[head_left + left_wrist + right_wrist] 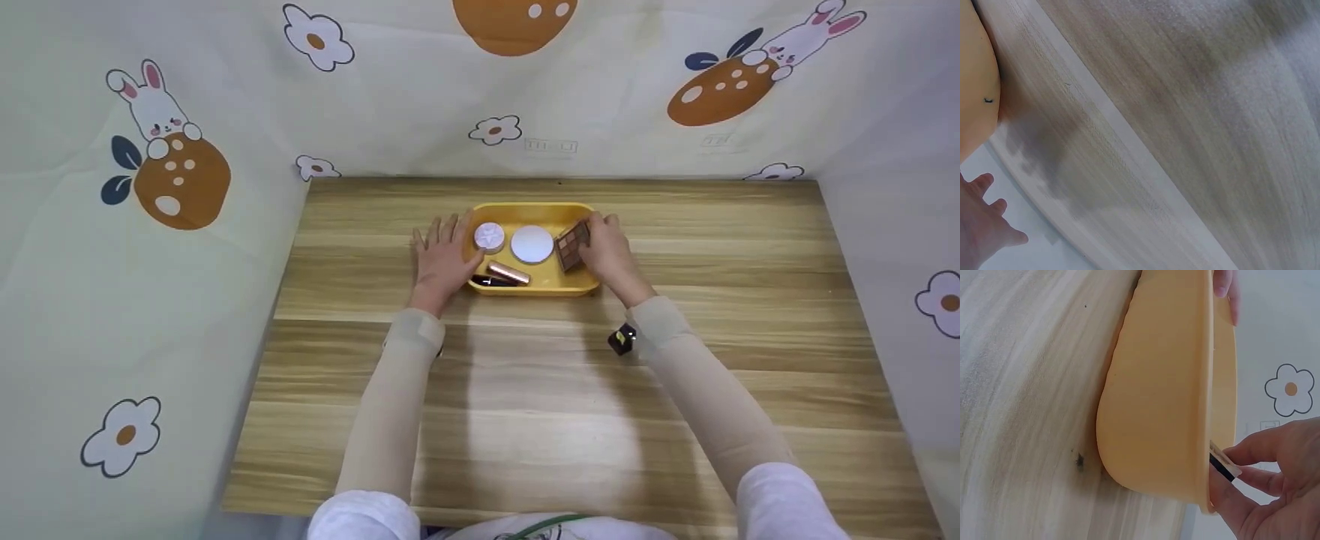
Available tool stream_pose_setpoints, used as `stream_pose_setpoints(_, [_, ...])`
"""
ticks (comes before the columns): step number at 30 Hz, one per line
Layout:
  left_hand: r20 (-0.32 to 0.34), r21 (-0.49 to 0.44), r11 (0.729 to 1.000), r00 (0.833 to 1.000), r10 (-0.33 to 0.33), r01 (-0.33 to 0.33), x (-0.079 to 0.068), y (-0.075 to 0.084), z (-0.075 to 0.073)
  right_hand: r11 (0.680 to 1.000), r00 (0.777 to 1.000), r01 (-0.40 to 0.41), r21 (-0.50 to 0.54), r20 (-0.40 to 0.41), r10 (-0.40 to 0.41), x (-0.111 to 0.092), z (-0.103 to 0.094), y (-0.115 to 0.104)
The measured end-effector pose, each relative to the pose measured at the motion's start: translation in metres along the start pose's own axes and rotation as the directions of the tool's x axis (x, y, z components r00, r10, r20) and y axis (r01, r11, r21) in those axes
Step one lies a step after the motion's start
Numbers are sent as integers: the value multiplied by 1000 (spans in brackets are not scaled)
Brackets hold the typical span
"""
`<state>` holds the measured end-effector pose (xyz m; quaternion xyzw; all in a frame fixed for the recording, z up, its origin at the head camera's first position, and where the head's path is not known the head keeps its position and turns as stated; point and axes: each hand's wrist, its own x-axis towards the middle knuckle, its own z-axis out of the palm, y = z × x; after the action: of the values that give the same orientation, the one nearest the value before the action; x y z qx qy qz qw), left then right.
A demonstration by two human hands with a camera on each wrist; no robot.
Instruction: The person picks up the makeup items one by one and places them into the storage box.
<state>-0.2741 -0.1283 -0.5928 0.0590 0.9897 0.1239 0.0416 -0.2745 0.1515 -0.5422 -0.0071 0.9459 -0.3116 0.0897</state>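
A yellow tray [555, 282] stands on the wooden table. In it lie a small round lidded case [489, 237], a larger white round compact [532, 244], a rose-gold tube [508, 271] and a black tube [492, 281]. My left hand [444, 259] rests at the tray's left rim with fingers spread. At the right end, my right hand [609, 251] pinches an eyeshadow palette [570, 246], which is tilted against that end. In the right wrist view, thumb and fingers of the right hand [1280, 478] hold the palette's edge [1222, 464] at the tray's rim.
The wooden table [525, 420] reaches to a patterned cloth backdrop [405, 97] behind and at both sides. A small black device [622, 339] shows beside the right forearm.
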Motion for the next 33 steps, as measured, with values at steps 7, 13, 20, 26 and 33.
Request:
stream_pose_setpoints(7, [-11,1,1000,1000,0,0,1,0,0,1000,1000,20,17,-19,-19,0,7,0])
stream_pose_setpoints(13, [3,0,1000,1000,-3,3,0,1,0,1000,1000,23,-7,-20,-23,-1,11,0])
stream_pose_setpoints(20, [16,-3,1000,1000,-7,7,0,1,-1,998,999,42,-55,-19,-43,-2,12,-1])
stream_pose_setpoints(26, [21,8,1000,1000,-10,10,1,1,-1,988,997,75,-133,0,-76,-5,12,-4])
stream_pose_setpoints(33, [21,7,1000,1000,-3,3,0,1,-1,971,993,103,-217,74,-89,-5,13,-6])
